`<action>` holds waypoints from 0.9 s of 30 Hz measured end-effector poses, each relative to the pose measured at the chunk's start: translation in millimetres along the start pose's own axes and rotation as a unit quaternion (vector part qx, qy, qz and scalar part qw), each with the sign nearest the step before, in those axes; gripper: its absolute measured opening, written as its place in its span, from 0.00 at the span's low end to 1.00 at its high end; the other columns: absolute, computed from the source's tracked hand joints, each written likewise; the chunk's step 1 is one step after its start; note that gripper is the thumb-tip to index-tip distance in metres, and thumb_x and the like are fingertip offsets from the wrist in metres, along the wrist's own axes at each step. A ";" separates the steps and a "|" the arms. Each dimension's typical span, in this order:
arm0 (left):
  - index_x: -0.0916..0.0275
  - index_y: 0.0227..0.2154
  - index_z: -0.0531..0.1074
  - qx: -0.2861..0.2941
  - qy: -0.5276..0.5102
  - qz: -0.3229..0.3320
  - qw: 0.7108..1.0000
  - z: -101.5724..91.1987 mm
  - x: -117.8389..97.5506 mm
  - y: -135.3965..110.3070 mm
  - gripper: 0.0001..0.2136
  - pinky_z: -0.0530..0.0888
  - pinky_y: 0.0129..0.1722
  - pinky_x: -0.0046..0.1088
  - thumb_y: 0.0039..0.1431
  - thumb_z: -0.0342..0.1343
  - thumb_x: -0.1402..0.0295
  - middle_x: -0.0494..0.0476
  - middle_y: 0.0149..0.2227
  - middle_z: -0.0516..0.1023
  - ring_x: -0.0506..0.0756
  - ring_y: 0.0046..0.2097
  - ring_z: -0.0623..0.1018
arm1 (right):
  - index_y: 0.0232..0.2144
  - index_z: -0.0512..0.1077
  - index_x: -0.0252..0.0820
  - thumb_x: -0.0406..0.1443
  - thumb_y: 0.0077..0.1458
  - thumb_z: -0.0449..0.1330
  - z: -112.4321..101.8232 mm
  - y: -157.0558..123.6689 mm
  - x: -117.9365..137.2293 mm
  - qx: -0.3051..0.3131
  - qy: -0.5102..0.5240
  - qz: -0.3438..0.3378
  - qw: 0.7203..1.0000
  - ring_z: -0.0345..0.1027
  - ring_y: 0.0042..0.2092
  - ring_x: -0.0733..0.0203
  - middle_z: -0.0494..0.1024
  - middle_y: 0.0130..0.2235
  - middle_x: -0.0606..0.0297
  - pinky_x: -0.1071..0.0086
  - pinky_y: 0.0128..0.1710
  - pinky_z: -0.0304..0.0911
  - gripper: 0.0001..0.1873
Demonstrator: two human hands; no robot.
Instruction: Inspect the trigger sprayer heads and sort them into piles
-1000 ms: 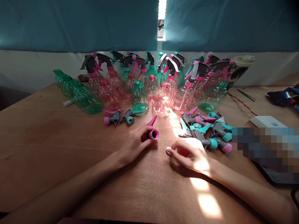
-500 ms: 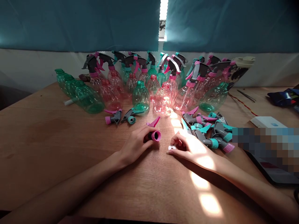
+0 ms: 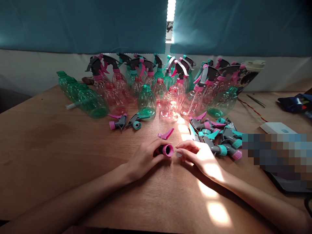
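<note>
Moving closer together, the left hand [image 3: 143,159] is gripping a gray spray top with a pink collar [image 3: 167,150] over the wooden tabletop [image 3: 73,156], and the curled right hand [image 3: 200,156] is pinching a small white plastic piece [image 3: 179,155] right beside it. Two loose spray tops [image 3: 118,123] are lying ahead, near a heap of spray tops [image 3: 214,136] too mixed to count.

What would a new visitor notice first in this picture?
First, the arc of clear pink and green spray bottles at the back of the wooden table. Next, the heap of loose grey spray heads on the right. In the middle, the left hand holds one spray head with a pink collar.
</note>
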State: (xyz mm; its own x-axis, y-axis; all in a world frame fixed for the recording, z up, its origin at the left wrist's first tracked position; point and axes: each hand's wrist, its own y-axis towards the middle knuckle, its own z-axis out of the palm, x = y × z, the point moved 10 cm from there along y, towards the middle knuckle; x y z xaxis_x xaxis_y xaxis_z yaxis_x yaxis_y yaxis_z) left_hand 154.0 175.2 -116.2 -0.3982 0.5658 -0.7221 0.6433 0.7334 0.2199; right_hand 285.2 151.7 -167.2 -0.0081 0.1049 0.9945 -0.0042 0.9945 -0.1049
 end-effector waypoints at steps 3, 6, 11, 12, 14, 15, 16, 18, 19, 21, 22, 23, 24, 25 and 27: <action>0.61 0.42 0.72 0.007 -0.026 -0.008 1.000 2.9 0.0 -1.8 0.10 0.70 0.38 0.26 0.58 0.60 0.70 0.53 0.40 0.77 0.52 0.38 0.75 | 0.29 0.77 0.43 0.39 0.50 0.66 -4.3 -8.2 7.5 -0.036 -0.016 -0.039 0.998 0.66 0.25 0.65 0.75 0.25 0.68 0.73 0.21 0.62 0.06; 0.61 0.43 0.72 0.020 -0.025 -0.012 0.999 5.7 0.8 -2.5 0.09 0.69 0.38 0.25 0.58 0.59 0.69 0.52 0.39 0.77 0.52 0.37 0.75 | 0.28 0.77 0.44 0.37 0.52 0.65 -9.6 -14.4 21.9 -0.064 -0.032 -0.110 0.991 0.63 0.22 0.68 0.75 0.25 0.68 0.74 0.18 0.60 0.03; 0.61 0.43 0.72 0.030 -0.037 0.004 0.999 8.6 -2.6 -4.0 0.09 0.69 0.38 0.25 0.59 0.58 0.71 0.52 0.39 0.77 0.52 0.37 0.74 | 0.40 0.76 0.47 0.27 0.58 0.57 8.1 -34.7 57.4 0.019 -0.109 -0.299 0.948 0.73 0.30 0.65 0.78 0.33 0.67 0.70 0.31 0.70 0.13; 0.61 0.43 0.71 0.033 -0.041 0.009 0.999 9.4 -4.2 -4.5 0.09 0.69 0.38 0.25 0.59 0.57 0.72 0.52 0.39 0.77 0.51 0.37 0.74 | 0.45 0.75 0.48 0.25 0.59 0.56 15.5 -43.4 64.1 0.046 -0.133 -0.348 0.927 0.74 0.34 0.63 0.78 0.35 0.65 0.69 0.35 0.71 0.17; 0.62 0.42 0.71 0.040 -0.050 0.017 0.998 11.4 -7.7 -5.4 0.08 0.69 0.38 0.25 0.59 0.57 0.73 0.52 0.39 0.76 0.52 0.38 0.74 | 0.52 0.71 0.49 0.23 0.59 0.55 26.5 -59.5 72.1 0.082 -0.166 -0.423 0.887 0.74 0.40 0.61 0.79 0.40 0.62 0.67 0.39 0.71 0.23; 0.62 0.42 0.71 0.043 -0.055 0.020 0.997 12.4 -9.3 -5.8 0.08 0.69 0.38 0.25 0.59 0.57 0.74 0.53 0.39 0.76 0.52 0.38 0.74 | 0.54 0.69 0.49 0.23 0.59 0.55 28.4 -64.0 73.6 0.086 -0.174 -0.443 0.875 0.74 0.42 0.60 0.79 0.42 0.61 0.66 0.39 0.71 0.24; 0.62 0.42 0.71 0.046 -0.060 0.022 0.997 13.4 -10.8 -6.1 0.09 0.69 0.39 0.25 0.59 0.57 0.74 0.53 0.39 0.76 0.52 0.39 0.74 | 0.54 0.69 0.49 0.23 0.59 0.55 28.4 -65.4 74.0 0.082 -0.180 -0.452 0.869 0.73 0.42 0.59 0.79 0.43 0.60 0.66 0.39 0.71 0.25; 0.62 0.43 0.71 0.052 -0.066 0.025 0.996 15.5 -13.3 -6.7 0.10 0.69 0.40 0.26 0.59 0.57 0.73 0.54 0.40 0.76 0.53 0.40 0.75 | 0.53 0.70 0.48 0.23 0.58 0.57 24.8 -60.9 72.4 0.064 -0.191 -0.444 0.873 0.74 0.40 0.59 0.79 0.41 0.61 0.64 0.39 0.70 0.24; 0.62 0.44 0.72 0.056 -0.066 0.025 0.996 16.6 -14.0 -6.9 0.10 0.69 0.40 0.26 0.59 0.58 0.73 0.54 0.39 0.76 0.53 0.40 0.75 | 0.50 0.72 0.48 0.23 0.58 0.57 21.7 -56.7 71.3 0.053 -0.191 -0.433 0.880 0.74 0.38 0.60 0.80 0.39 0.63 0.64 0.39 0.69 0.21; 0.62 0.44 0.72 0.062 -0.060 0.024 0.996 18.5 -14.2 -7.3 0.10 0.69 0.39 0.26 0.59 0.58 0.73 0.54 0.39 0.77 0.53 0.40 0.75 | 0.44 0.75 0.49 0.25 0.57 0.60 16.4 -48.4 68.6 0.038 -0.182 -0.404 0.896 0.73 0.35 0.60 0.80 0.34 0.66 0.64 0.37 0.69 0.16; 0.62 0.43 0.72 0.063 -0.058 0.024 0.996 18.9 -13.9 -7.5 0.09 0.69 0.38 0.26 0.59 0.57 0.72 0.54 0.38 0.77 0.53 0.39 0.75 | 0.41 0.76 0.49 0.27 0.57 0.60 15.1 -45.4 67.3 0.036 -0.176 -0.391 0.902 0.73 0.34 0.60 0.79 0.33 0.66 0.64 0.37 0.68 0.13; 0.62 0.43 0.72 0.064 -0.058 0.024 0.996 19.2 -13.5 -7.6 0.09 0.69 0.38 0.26 0.59 0.58 0.72 0.54 0.38 0.77 0.53 0.39 0.75 | 0.40 0.76 0.49 0.28 0.57 0.61 14.6 -43.5 66.3 0.035 -0.172 -0.381 0.908 0.72 0.34 0.60 0.79 0.32 0.66 0.65 0.36 0.68 0.12; 0.62 0.43 0.72 0.063 -0.060 0.025 0.996 19.1 -13.0 -7.6 0.09 0.69 0.37 0.26 0.59 0.58 0.71 0.54 0.39 0.77 0.53 0.39 0.75 | 0.39 0.76 0.48 0.28 0.57 0.61 14.6 -42.7 65.8 0.034 -0.170 -0.375 0.910 0.72 0.34 0.60 0.79 0.32 0.66 0.65 0.35 0.68 0.11; 0.62 0.43 0.72 0.062 -0.061 0.025 0.996 19.0 -12.5 -7.7 0.09 0.69 0.37 0.26 0.59 0.58 0.70 0.54 0.39 0.77 0.53 0.38 0.75 | 0.39 0.77 0.49 0.29 0.56 0.61 14.7 -42.7 65.7 0.031 -0.172 -0.373 0.911 0.71 0.35 0.60 0.79 0.32 0.66 0.65 0.35 0.67 0.11; 0.61 0.44 0.72 0.060 -0.064 0.024 0.996 18.5 -11.1 -7.6 0.10 0.69 0.37 0.25 0.59 0.58 0.71 0.54 0.39 0.78 0.52 0.38 0.75 | 0.38 0.77 0.49 0.29 0.56 0.62 14.2 -42.2 64.3 0.023 -0.178 -0.363 0.914 0.70 0.35 0.60 0.78 0.32 0.65 0.66 0.35 0.67 0.10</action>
State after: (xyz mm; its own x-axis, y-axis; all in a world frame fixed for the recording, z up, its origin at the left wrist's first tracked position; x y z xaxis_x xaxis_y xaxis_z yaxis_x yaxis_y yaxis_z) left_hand 165.6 156.3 -122.0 -0.2837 0.5404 -0.7921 0.7354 0.6528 0.1820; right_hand 270.6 116.4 -98.9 -0.3116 -0.5994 0.7373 -0.1806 0.7992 0.5733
